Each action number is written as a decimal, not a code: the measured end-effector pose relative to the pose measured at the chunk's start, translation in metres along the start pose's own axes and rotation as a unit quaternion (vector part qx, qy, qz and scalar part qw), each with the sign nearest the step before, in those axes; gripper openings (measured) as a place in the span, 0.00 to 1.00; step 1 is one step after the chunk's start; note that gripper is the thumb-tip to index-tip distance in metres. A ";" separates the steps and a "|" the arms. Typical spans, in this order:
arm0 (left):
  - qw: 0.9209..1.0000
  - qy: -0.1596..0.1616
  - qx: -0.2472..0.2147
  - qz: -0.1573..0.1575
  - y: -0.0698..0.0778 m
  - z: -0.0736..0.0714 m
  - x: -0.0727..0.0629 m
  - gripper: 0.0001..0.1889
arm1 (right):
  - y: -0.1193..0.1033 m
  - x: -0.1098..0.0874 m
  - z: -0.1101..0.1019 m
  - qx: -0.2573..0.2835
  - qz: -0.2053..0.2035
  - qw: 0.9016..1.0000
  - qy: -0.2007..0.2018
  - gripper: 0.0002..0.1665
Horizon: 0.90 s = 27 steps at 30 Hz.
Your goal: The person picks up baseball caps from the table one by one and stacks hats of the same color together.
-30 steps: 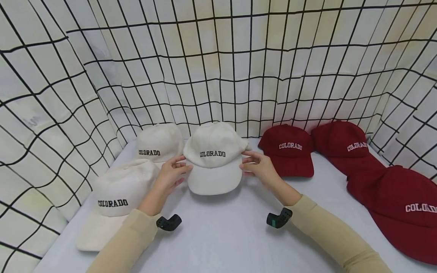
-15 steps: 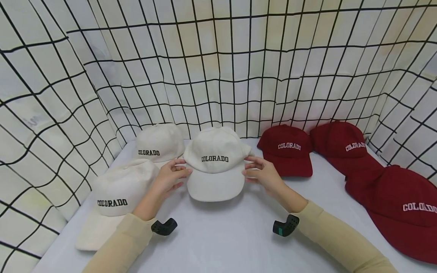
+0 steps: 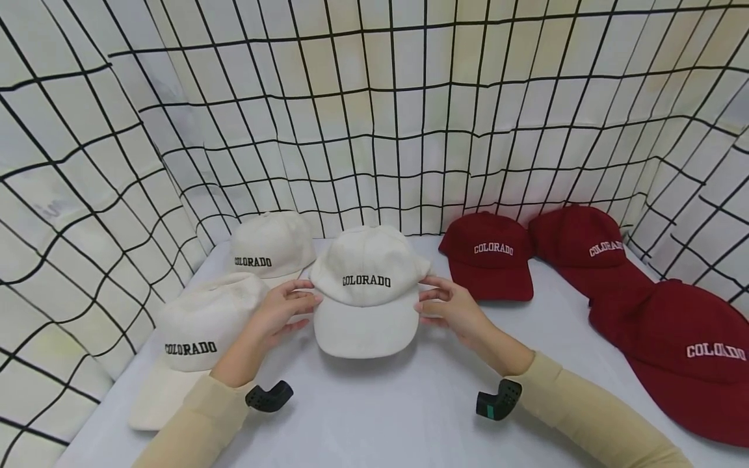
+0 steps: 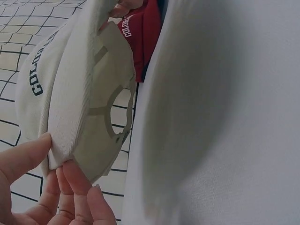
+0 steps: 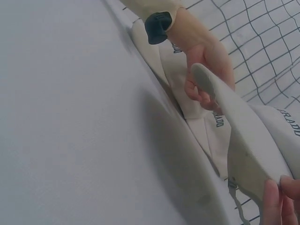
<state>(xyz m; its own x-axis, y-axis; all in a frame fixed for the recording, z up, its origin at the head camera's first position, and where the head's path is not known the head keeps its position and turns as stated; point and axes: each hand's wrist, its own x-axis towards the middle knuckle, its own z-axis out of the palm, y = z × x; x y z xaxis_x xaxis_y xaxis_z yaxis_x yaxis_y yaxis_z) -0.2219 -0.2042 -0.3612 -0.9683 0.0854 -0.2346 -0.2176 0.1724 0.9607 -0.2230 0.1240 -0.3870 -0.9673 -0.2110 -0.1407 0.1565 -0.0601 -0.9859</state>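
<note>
Cap (image 3: 366, 296) of white colour was above the desk (image 3: 374, 416), between two other caps (image 3: 207, 318) at left and three red caps (image 3: 489, 260) at right; my left grip (image 3: 285, 312) and right grip (image 3: 452, 307) pinched its brim.

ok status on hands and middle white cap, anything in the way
Left hand, right hand: pinching middle white cap from opposite sides. Cap held above table. Nearest red cap beyond right hand, seemingly not blocking.

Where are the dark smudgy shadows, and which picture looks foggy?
Left wrist view: a soft-edged shadow on the white table, beside the held white cap; right wrist view: another soft shadow, and this picture looks haziest; head view: brighter, with fainter shadow under the brim.
</note>
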 end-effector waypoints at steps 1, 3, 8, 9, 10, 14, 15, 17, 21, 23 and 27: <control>1.000 -0.001 0.000 -0.002 0.000 -0.001 0.000 0.25 | 0.001 -0.001 0.000 0.000 0.002 1.000 0.001 0.35; 1.000 -0.005 0.001 -0.005 -0.001 -0.002 -0.001 0.24 | 0.002 -0.002 0.001 0.002 0.005 1.000 -0.001 0.36; 1.000 -0.015 -0.004 -0.009 -0.003 -0.004 -0.003 0.21 | 0.008 -0.006 0.003 0.009 0.006 1.000 -0.023 0.36; 1.000 -0.020 -0.004 -0.011 -0.004 -0.004 -0.003 0.20 | 0.009 -0.007 0.003 0.010 0.006 1.000 -0.028 0.36; 1.000 -0.022 -0.005 -0.013 -0.004 -0.005 -0.003 0.19 | 0.010 -0.008 0.004 0.011 0.006 0.999 -0.031 0.36; 0.999 -0.045 -0.002 -0.019 -0.003 -0.010 -0.004 0.15 | 0.012 -0.014 0.007 0.016 0.008 0.999 -0.035 0.34; 0.998 -0.053 0.000 -0.019 -0.003 -0.012 -0.004 0.14 | 0.012 -0.015 0.008 0.017 0.009 0.999 -0.036 0.34; 0.998 -0.068 0.006 -0.019 -0.003 -0.015 -0.003 0.13 | 0.012 -0.018 0.008 0.019 0.010 0.999 -0.035 0.34; 0.996 -0.090 0.018 -0.019 -0.004 -0.021 -0.003 0.12 | 0.012 -0.023 0.010 0.021 0.013 0.999 -0.039 0.34; 0.995 -0.094 0.021 -0.021 -0.004 -0.023 -0.003 0.13 | 0.013 -0.025 0.011 0.024 0.015 0.999 -0.044 0.34; 0.994 -0.106 0.029 -0.023 -0.005 -0.027 -0.005 0.12 | 0.015 -0.029 0.012 0.029 0.015 0.998 -0.052 0.34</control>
<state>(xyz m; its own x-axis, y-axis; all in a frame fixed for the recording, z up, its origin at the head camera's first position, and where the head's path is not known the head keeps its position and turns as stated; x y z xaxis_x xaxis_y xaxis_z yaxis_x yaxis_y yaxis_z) -0.2196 -0.2324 -0.3612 -0.9082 0.2802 -0.3109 -0.2483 0.2371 0.9392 -0.1903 0.1173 -0.3962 -0.9364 -0.3137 -0.1575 0.2001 -0.1084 -0.9738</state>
